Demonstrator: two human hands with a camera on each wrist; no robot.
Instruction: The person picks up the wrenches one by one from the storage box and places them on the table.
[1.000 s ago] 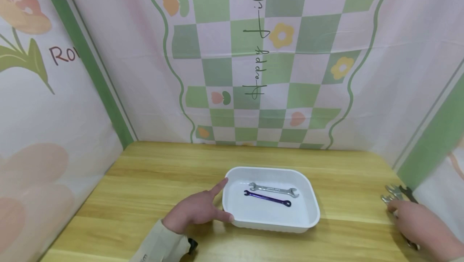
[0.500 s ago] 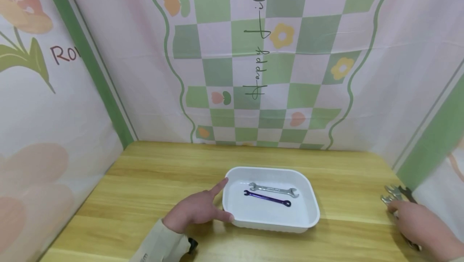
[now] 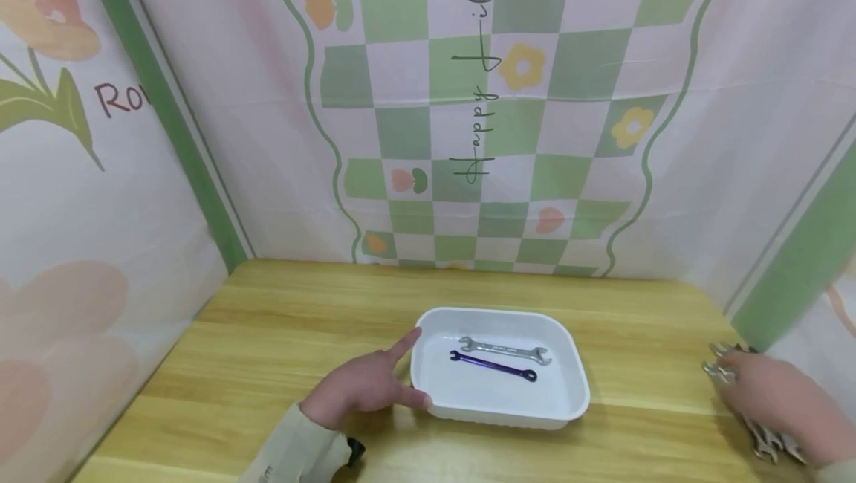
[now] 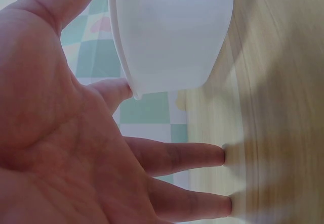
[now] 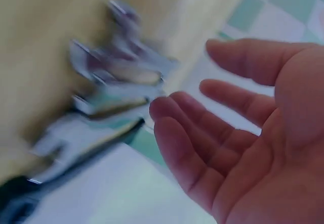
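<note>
My left hand point(image 3: 364, 384) steadies a white plastic tray point(image 3: 478, 400) at its left end, thumb and index finger straight against the rim. In the left wrist view its other fingers point(image 4: 187, 154) stretch out beside the tray wall point(image 4: 172, 37). Inside the tray lie a silver double open-end wrench point(image 3: 504, 350) and, nearer me, a slim purple wrench point(image 3: 493, 365). At the far right, my right hand point(image 3: 769, 386) hovers over a pile of wrenches point(image 3: 762, 442), partly covering them. The right wrist view shows its fingers loosely bent with nothing between them, beside the blurred wrenches point(image 5: 116, 62).
A wooden tabletop point(image 3: 301, 319) carries everything. Patterned fabric walls point(image 3: 455, 208) enclose it at the back and both sides, the right one close beside the wrench pile. A dark object point(image 5: 17, 198) shows at the lower left of the right wrist view.
My right hand has shifted slightly toward the back over the pile, covering the dark wrench there and uncovering more wrench ends nearer me. Left hand and tray stay put.
</note>
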